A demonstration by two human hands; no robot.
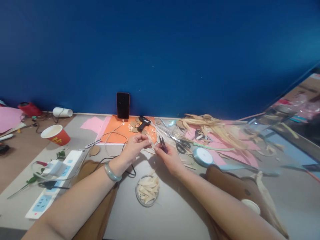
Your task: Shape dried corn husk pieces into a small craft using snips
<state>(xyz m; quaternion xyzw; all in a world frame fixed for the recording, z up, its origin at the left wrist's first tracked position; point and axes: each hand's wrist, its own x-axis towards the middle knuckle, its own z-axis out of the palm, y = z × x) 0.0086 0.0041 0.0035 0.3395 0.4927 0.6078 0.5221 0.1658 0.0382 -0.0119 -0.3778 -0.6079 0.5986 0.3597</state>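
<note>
My left hand (135,148), with a pale green bangle on the wrist, pinches a small pale husk-like piece (150,141) between thumb and fingers. Close beside it, my right hand (171,159) is closed around small dark-handled scissors (163,144), whose blades point up and away. The right fingertips are also near the pale piece; whether they touch it is unclear. Below both hands, a round clear dish (137,195) holds several cut pale husk strips (148,188).
A black glue gun (144,123) lies on orange paper (111,130), behind which a phone (123,106) leans on the blue wall. Right are black-handled scissors (183,146), a ribbon spool (203,156) and long husk strips (212,123). Left stand a power strip (56,185) and paper cup (58,136).
</note>
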